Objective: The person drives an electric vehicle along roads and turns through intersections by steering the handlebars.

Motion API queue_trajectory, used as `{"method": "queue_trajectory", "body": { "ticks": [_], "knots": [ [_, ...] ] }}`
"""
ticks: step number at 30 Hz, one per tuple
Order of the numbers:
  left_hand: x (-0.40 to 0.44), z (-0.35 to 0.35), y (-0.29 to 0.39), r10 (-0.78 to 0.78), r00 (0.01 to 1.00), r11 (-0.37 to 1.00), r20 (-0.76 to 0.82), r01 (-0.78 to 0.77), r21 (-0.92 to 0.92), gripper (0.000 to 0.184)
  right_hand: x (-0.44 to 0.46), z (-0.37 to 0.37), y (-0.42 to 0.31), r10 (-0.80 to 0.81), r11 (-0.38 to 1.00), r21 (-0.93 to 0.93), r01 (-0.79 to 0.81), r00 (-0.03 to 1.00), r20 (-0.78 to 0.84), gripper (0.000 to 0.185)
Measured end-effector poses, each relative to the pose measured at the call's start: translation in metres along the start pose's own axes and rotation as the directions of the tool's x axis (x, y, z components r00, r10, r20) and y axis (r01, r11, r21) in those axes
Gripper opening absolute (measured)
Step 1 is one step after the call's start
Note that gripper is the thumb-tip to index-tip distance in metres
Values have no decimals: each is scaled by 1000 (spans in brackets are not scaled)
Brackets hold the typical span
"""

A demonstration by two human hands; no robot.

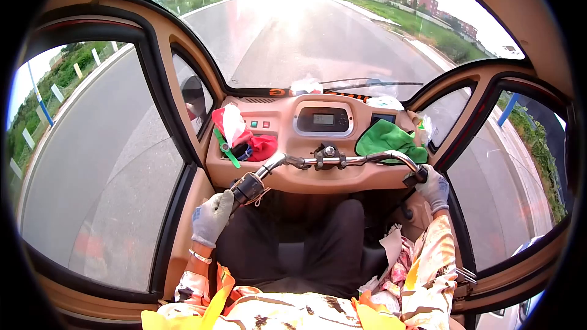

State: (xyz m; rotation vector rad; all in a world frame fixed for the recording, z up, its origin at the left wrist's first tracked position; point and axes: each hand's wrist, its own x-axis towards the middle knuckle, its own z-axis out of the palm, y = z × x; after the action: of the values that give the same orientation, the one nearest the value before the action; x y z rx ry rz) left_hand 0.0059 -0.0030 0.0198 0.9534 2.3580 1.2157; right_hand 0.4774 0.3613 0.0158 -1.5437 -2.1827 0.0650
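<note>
The left hand (211, 219) is closed around the black left grip (246, 189), and the right hand (433, 189) is wrapped around the other end of the handlebar (269, 165); both wear pale work gloves. The bar spans the cabin just in front of the dashboard (287, 177), below a small display (323, 120). A red cloth (263, 148) lies on the left side of the dashboard, a green cloth (386, 140) on the right. As for progress, both ends of the bar are already held — that much is done. The road (306, 40) stretches on ahead, and how much remains cannot be told.
</note>
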Motion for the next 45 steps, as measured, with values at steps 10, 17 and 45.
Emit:
{"method": "queue_trajectory", "body": {
  "ticks": [10,17,45],
  "knots": [
    [-2,2,1,20,1000,1000,-15,-20,14,59,4,-7,-6,22,999,-26,-21,1000,15,53],
    [-3,1,6,8,1000,1000,-15,-8,-7,57,4,-2,-2,1,998,-62,-2,1000,-6,52],
    [1,-4,9,-31,999,999,22,32,-39,57,-12,-3,-7,29,999,-16,-29,999,-36,48]
  ]
}}
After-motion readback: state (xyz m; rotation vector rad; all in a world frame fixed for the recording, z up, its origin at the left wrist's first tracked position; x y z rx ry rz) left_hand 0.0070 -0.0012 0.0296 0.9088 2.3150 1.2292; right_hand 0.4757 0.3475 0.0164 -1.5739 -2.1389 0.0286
